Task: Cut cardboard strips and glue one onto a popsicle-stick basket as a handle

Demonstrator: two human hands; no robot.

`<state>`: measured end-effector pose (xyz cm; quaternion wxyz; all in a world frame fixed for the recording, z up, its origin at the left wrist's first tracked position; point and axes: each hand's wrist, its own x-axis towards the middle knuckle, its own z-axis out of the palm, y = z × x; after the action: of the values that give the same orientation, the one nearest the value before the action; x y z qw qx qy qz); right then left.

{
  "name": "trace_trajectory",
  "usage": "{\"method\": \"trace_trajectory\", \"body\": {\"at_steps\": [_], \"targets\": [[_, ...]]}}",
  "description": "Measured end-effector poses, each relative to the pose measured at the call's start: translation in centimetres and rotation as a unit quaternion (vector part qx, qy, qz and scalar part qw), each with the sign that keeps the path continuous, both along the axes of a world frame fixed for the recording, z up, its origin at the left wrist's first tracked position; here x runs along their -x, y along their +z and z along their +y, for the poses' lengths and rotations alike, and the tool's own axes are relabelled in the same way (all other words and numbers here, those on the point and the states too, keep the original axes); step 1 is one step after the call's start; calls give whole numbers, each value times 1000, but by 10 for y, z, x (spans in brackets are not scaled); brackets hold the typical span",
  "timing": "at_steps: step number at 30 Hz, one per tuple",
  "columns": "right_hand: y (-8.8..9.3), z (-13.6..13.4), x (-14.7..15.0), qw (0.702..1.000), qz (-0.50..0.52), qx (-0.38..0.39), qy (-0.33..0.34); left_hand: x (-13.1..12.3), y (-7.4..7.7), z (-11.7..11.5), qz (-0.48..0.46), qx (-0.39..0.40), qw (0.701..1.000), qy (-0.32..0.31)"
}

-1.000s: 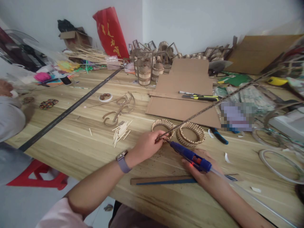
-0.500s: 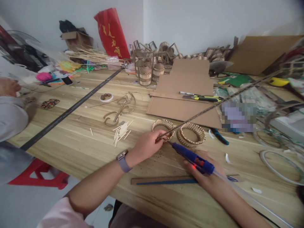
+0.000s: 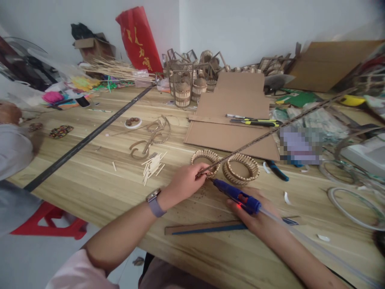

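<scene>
My left hand [image 3: 186, 181], with a watch on its wrist, pinches the near end of a long thin brown strip [image 3: 255, 140]. The strip slants up to the far right over the table. In my right hand [image 3: 255, 210] is a blue glue gun [image 3: 237, 196] with a red light and a clear glue stick trailing behind. Its nozzle points at the strip end by my left fingertips; whether they touch I cannot tell. Behind my left fingers stands a ring of short wooden sticks [image 3: 204, 154], partly hidden. A second stick ring [image 3: 241, 168] lies to its right.
Loose short sticks [image 3: 153, 166] lie left of my hand. Cardboard [image 3: 231, 134] bears craft knives [image 3: 254, 122]. Pliers [image 3: 278, 171] and a white tape ring [image 3: 356, 208] are at right. Small woven lanterns [image 3: 183, 94] stand behind. Another person's sleeve [image 3: 13, 148] is at far left.
The glue gun and my right hand have shifted slightly left, bringing the nozzle closer to my left fingertips. My left hand keeps its pinch on the strip. The whole view has shifted a little.
</scene>
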<state>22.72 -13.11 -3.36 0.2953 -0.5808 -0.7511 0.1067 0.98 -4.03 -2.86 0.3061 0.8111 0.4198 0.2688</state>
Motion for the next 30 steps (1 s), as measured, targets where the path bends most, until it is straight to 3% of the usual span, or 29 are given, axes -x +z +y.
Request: {"method": "trace_trajectory", "body": {"at_steps": [30], "targets": [[-6, -1, -3, 999, -21, -43, 0, 1, 2, -1, 13, -3, 1000, -1]]}}
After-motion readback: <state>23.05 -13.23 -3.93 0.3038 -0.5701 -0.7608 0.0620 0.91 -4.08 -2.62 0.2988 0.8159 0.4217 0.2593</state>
